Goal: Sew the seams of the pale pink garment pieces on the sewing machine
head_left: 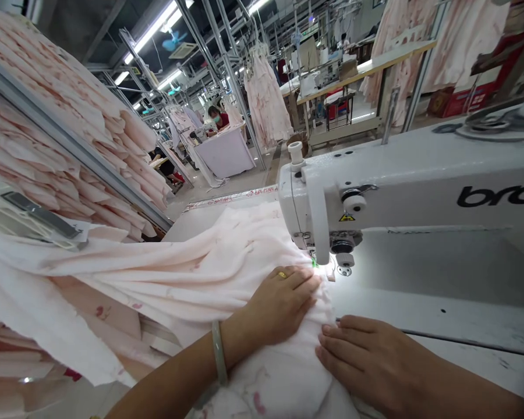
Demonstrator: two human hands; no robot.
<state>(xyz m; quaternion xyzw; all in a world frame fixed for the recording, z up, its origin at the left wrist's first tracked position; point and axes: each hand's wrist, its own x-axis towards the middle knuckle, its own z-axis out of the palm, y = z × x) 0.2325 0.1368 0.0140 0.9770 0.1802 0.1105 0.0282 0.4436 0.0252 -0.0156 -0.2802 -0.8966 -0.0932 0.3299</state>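
Observation:
A pale pink printed fabric (187, 273) is spread across the sewing table and bunched under the needle of a white sewing machine (419, 180). My left hand (279, 302) lies flat on the gathered cloth just left of the presser foot (329, 270), fingers stretched toward it; a ring and a pale bangle show. My right hand (362, 355) rests on the fabric's edge in front of the needle, fingers together and pressing the cloth down.
Stacks of folded pink pieces (70, 134) fill shelves at the left. The white machine bed (441, 314) extends right. Hanging garments (266, 99), other sewing stations and a seated person (216, 119) are in the background.

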